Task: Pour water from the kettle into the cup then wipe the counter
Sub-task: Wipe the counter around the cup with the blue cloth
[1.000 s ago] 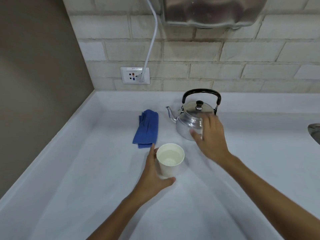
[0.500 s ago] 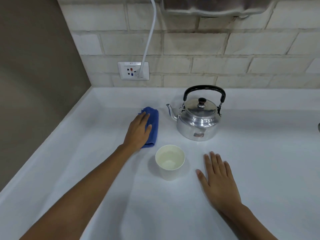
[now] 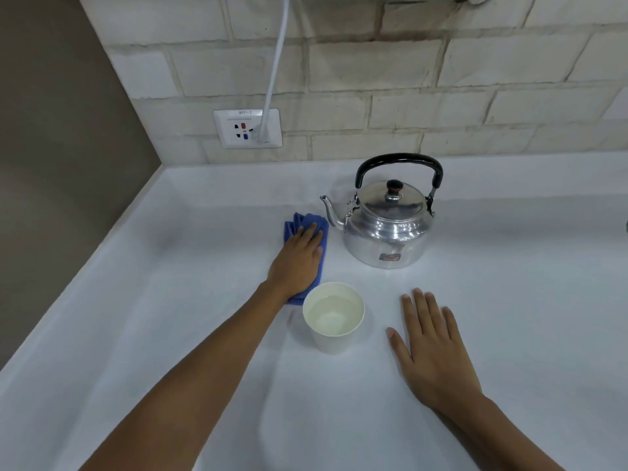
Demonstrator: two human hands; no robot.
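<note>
A shiny metal kettle (image 3: 387, 232) with a black handle stands upright at the back of the white counter (image 3: 526, 300), spout pointing left. In front of it a white paper cup (image 3: 334, 343) holds water. Left of the kettle lies a blue cloth (image 3: 306, 220), bunched at its far end. My left hand (image 3: 297, 263) lies palm down on the cloth and covers most of it. My right hand (image 3: 431, 348) rests flat on the counter to the right of the cup, fingers spread, holding nothing.
A brick wall runs along the back with a white socket (image 3: 247, 128) and a white cable (image 3: 275, 62) plugged into it. A grey-brown side wall (image 3: 51, 164) bounds the counter on the left. The counter has a raised rim at the back and left.
My left hand left the cup and went onto the blue cloth, which now looks bunched. My right hand came off the kettle and settled flat on the counter.
</note>
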